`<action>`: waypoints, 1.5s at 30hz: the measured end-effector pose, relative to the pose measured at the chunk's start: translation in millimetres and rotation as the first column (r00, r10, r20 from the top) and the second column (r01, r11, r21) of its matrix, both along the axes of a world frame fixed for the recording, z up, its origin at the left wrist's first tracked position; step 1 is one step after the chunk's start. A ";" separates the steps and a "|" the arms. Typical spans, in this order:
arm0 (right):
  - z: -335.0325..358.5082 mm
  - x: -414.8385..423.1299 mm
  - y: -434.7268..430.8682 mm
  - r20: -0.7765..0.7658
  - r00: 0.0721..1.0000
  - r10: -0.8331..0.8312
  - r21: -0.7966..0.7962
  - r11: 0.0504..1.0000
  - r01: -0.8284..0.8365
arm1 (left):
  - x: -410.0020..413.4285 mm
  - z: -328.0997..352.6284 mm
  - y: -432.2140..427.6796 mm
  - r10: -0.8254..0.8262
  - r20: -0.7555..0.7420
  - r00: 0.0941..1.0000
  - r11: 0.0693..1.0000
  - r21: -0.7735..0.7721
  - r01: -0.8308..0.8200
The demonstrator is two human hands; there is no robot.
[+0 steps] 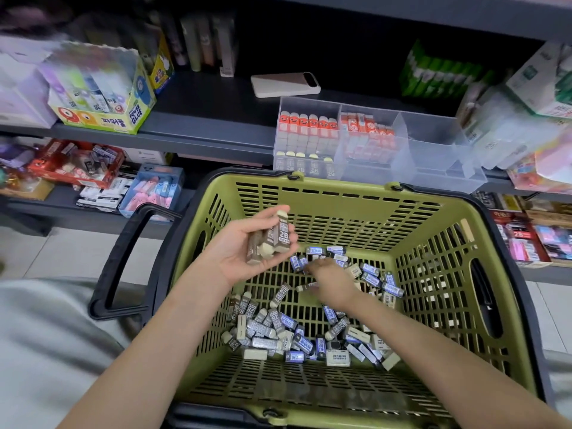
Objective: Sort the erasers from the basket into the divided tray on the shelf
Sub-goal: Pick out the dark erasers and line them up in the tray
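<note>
A green basket with a black rim sits in front of me, with several loose erasers in brown, blue and white sleeves on its floor. My left hand is raised palm-up over the basket and holds a small bundle of brown 2B erasers. My right hand is low in the basket, blurred, its fingers pinching a brown eraser. On the shelf behind stands the clear divided tray: orange erasers fill its left and middle sections, brown 2B erasers line the front left.
A white phone lies on the shelf behind the tray. A glue-stick box stands at the left, green boxes and packets at the right. Lower shelves hold more stationery boxes. The basket's black handle hangs to the left.
</note>
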State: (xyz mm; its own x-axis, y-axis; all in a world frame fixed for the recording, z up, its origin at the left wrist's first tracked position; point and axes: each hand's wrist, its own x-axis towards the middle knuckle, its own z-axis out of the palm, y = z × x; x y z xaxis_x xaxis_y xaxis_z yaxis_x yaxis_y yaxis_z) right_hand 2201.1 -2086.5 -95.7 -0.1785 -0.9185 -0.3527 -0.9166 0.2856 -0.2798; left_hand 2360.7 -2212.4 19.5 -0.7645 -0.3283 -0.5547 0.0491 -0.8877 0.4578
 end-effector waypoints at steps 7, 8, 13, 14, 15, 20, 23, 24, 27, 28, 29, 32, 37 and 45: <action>-31.4 3.8 -5.0 0.067 0.992 0.111 -0.203 0.974 -0.096 | 21.9 7.7 -10.3 0.201 -0.154 0.967 0.979 0.069 -0.193; -32.0 9.4 -7.9 0.091 0.985 0.145 -0.249 0.961 -0.118 | 23.1 7.8 -11.1 0.211 -0.160 0.964 0.977 0.066 -0.203; -48.3 25.3 -12.7 -0.043 0.898 0.439 -0.144 0.886 -0.440 | 21.7 6.4 -10.6 0.277 -0.090 0.957 0.960 0.062 -0.272; -51.0 23.3 -12.2 -0.084 0.882 0.463 -0.107 0.876 -0.470 | 21.4 5.6 -10.7 0.286 -0.069 0.956 0.958 0.059 -0.282; -52.3 21.6 -11.4 -0.103 0.879 0.466 -0.080 0.877 -0.474 | 21.3 5.0 -11.2 0.291 -0.047 0.956 0.956 0.050 -0.289; -22.5 30.3 -8.0 0.318 0.948 -0.021 -0.207 0.974 0.091 | 21.3 0.0 -12.8 0.273 0.111 0.955 0.961 -0.067 -0.267; 26.1 43.2 -17.9 0.638 0.745 -0.194 -0.240 0.870 0.432 | 18.9 -2.2 -10.4 0.272 0.183 0.945 0.962 -0.084 -0.260; 44.1 47.3 -21.2 0.707 0.684 -0.179 -0.259 0.835 0.486 | 18.0 -3.0 -9.9 0.275 0.203 0.940 0.961 -0.079 -0.264; 91.2 57.6 -31.2 0.772 0.626 -0.111 -0.355 0.742 0.569 | 16.7 -4.7 -8.9 0.230 0.256 0.939 0.972 -0.105 -0.210; 101.2 60.2 -34.9 0.752 0.650 -0.107 -0.383 0.732 0.564 | 16.1 -5.1 -8.5 0.201 0.253 0.947 0.976 -0.130 -0.172; 108.9 63.8 -39.0 0.706 0.699 -0.109 -0.410 0.742 0.530 | 15.5 -4.9 -7.4 0.169 0.237 0.957 0.978 -0.157 -0.134; 121.8 78.5 -52.0 0.445 0.892 -0.073 -0.495 0.811 0.313 | 12.8 -2.7 -3.4 0.154 0.182 0.971 0.973 -0.197 -0.118; 121.6 68.5 -48.1 0.757 0.646 0.100 -0.441 0.807 0.392 | 14.1 2.8 -6.2 0.338 0.121 0.933 0.933 -0.172 -0.315; 5.1 75.2 -45.3 0.457 0.862 -0.218 0.127 0.975 0.180 | 15.9 9.6 -10.7 0.347 -0.046 0.937 0.937 0.056 -0.344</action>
